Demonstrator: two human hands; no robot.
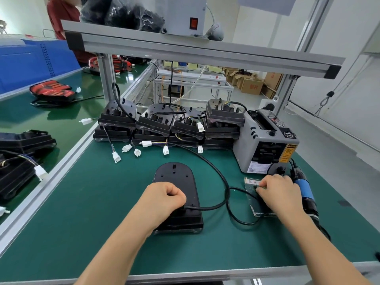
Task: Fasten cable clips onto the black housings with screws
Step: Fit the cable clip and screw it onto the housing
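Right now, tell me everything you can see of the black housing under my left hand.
The black housing looks like matte plastic, rounded at its far end and squared, with a stepped edge, at its near end. It lies flat on the green table mat. Its top shows a few small holes. Your left hand rests on its middle, curled into a loose fist, and a black cable runs out rightward from under that hand.

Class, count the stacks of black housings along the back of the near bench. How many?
4, side by side: far-left stack, second, third, and right-most beside the grey machine. Lower housings are partly hidden.
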